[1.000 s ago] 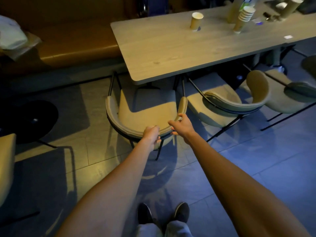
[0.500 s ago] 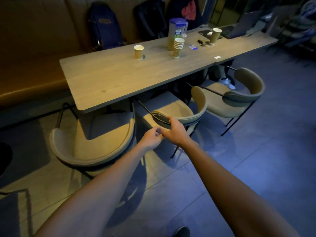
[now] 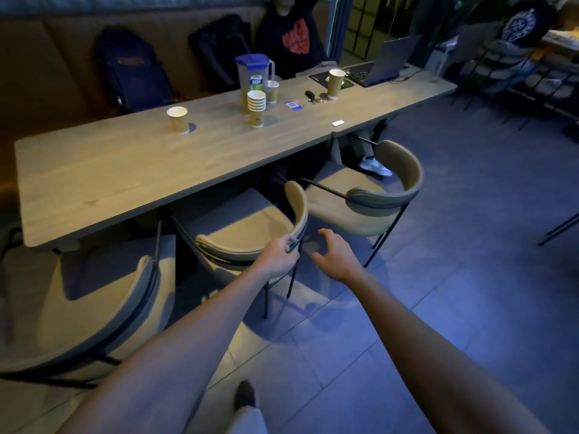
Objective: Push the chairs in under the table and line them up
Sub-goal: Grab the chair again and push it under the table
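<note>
Three beige curved-back chairs stand along the near side of a long wooden table point(image 3: 131, 180). The left chair point(image 3: 94, 308) sits partly under the tabletop. The middle chair point(image 3: 247, 227) is turned at an angle, and my left hand point(image 3: 277, 255) grips the rim of its backrest. My right hand point(image 3: 333, 255) hovers just to the right of that backrest with fingers spread, touching nothing. The right chair point(image 3: 385, 195) stands further out, angled away from the table.
On the table stand paper cups point(image 3: 178, 119), a cup stack point(image 3: 257, 108), a jug point(image 3: 252, 78) and a laptop point(image 3: 385, 62). A person sits behind the table; a white shoe point(image 3: 374, 166) shows under it. Backpacks rest on the bench. Tiled floor lies open to the right.
I have turned right, from the left chair to the middle one. My left hand now holds its backrest; my right hand has let go and opened beside it.
</note>
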`<state>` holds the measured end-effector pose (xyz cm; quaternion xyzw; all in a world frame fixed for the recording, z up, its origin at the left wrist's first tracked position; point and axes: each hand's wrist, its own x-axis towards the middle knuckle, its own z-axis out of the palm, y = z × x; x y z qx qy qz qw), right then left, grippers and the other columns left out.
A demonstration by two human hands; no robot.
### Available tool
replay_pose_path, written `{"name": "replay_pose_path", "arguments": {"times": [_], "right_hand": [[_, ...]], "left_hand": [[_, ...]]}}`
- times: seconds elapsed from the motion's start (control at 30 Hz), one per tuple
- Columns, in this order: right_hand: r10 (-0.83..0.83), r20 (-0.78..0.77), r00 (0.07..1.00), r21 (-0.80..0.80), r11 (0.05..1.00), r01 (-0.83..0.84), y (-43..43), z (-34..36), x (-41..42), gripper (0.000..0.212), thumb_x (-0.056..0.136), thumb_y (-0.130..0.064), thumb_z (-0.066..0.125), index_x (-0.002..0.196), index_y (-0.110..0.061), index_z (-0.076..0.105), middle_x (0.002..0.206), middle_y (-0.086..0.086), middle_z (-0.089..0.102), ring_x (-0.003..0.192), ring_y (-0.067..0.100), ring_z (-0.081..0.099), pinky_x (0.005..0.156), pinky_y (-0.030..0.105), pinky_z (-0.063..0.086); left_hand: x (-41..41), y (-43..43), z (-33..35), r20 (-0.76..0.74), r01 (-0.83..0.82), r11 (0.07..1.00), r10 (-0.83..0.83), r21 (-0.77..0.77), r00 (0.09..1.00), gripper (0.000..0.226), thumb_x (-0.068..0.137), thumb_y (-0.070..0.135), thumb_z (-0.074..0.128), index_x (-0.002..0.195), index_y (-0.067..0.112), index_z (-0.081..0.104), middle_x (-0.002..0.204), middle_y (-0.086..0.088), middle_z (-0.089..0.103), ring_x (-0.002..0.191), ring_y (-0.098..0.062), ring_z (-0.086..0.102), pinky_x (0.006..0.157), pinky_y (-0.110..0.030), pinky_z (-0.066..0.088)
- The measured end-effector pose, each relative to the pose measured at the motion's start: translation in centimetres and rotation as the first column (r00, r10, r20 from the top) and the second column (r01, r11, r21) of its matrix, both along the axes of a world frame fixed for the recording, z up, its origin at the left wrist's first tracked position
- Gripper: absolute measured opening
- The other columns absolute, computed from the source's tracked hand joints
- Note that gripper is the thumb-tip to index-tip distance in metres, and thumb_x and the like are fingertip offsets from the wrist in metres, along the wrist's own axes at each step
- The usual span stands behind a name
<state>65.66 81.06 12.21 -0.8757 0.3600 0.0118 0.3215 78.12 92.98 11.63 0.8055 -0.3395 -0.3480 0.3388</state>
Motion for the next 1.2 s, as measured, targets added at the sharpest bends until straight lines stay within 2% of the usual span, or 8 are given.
{"name": "replay_pose_path", "arguments": {"times": [0.07,0.2,0.3,0.47,0.7,0.93,1.07,1.2], "right_hand": [[-0.009,-0.022,1.000,-0.007,1.000,0.009,-4.1,-0.9,-0.2,0.067,0.097,-0.027,0.061,0.154,-0.012,0.031,0.151,0.014,0.042,0.133,0.030,0.047,0.100,0.039,0.044],[-0.028,-0.058,0.998,-0.013,1.000,0.027,-11.8,-2.5,0.7,0.065,0.096,-0.024,0.061,0.153,-0.007,0.033,0.152,0.017,0.041,0.136,0.033,0.044,0.104,0.041,0.042],[-0.021,-0.098,0.995,-0.007,1.000,0.020,-17.2,-3.3,1.2,0.063,0.095,-0.022,0.061,0.151,-0.006,0.036,0.151,0.018,0.042,0.136,0.035,0.044,0.106,0.044,0.043],[-0.009,-0.163,0.987,-0.049,0.999,0.001,-26.8,-3.9,0.4,0.064,0.094,-0.020,0.061,0.151,-0.006,0.035,0.147,0.021,0.043,0.127,0.039,0.051,0.100,0.043,0.046],[0.054,-0.280,0.959,-0.080,0.994,-0.079,-40.1,-6.6,-2.0,0.065,0.093,-0.023,0.062,0.149,-0.005,0.035,0.144,0.023,0.045,0.129,0.042,0.048,0.105,0.047,0.042],[0.280,-0.313,0.907,-0.071,0.946,-0.317,-51.4,-9.4,-3.2,0.066,0.090,-0.022,0.062,0.149,-0.008,0.037,0.140,0.021,0.049,0.128,0.043,0.045,0.107,0.046,0.040],[0.372,-0.389,0.843,-0.083,0.897,-0.434,-57.0,-10.3,-2.8,0.067,0.088,-0.021,0.063,0.149,-0.011,0.037,0.140,0.018,0.048,0.127,0.041,0.046,0.105,0.047,0.043],[0.434,-0.476,0.765,-0.142,0.820,-0.554,-62.6,-12.6,-1.6,0.069,0.084,-0.022,0.064,0.148,-0.013,0.039,0.141,0.015,0.051,0.124,0.038,0.049,0.105,0.044,0.042]], "left_hand": [[-0.4,-3.8,-0.3,0.004,0.043,0.999,-0.043,0.018,0.999,0.034,0.098,0.020,0.050,0.131,0.014,0.053,0.085,-0.008,0.057,0.074,-0.023,0.056,0.063,-0.032,0.039],[0.1,-12.5,-1.4,0.050,0.121,0.992,-0.124,0.047,0.991,0.038,0.097,0.025,0.052,0.134,0.015,0.053,0.125,-0.016,0.058,0.110,-0.030,0.059,0.080,-0.031,0.042],[0.8,-19.2,-1.8,0.094,0.131,0.989,-0.138,0.075,0.986,0.040,0.095,0.030,0.053,0.133,0.019,0.055,0.128,-0.010,0.054,0.112,-0.026,0.056,0.089,-0.034,0.045],[0.5,-29.3,-2.8,0.128,0.192,0.972,-0.210,0.136,0.969,0.039,0.094,0.029,0.053,0.132,0.018,0.054,0.126,-0.013,0.056,0.117,-0.030,0.053,0.090,-0.036,0.043],[-2.5,-40.6,-5.7,0.170,0.180,0.956,-0.222,0.232,0.960,0.039,0.096,0.030,0.052,0.133,0.020,0.052,0.131,-0.010,0.051,0.117,-0.030,0.054,0.097,-0.040,0.046],[-6.1,-50.2,-8.3,0.241,0.035,0.953,-0.111,0.301,0.964,0.043,0.097,0.028,0.048,0.139,0.022,0.049,0.139,-0.011,0.046,0.126,-0.034,0.046,0.098,-0.043,0.043],[-8.3,-54.5,-9.8,0.265,0.034,0.918,-0.149,0.394,0.953,0.044,0.095,0.029,0.049,0.137,0.018,0.047,0.139,-0.015,0.043,0.128,-0.037,0.039,0.101,-0.051,0.042],[-9.3,-58.6,-11.8,0.338,0.002,0.890,-0.175,0.455,0.925,0.052,0.094,0.028,0.052,0.144,0.016,0.041,0.141,-0.017,0.040,0.131,-0.039,0.035,0.105,-0.050,0.036]]}}
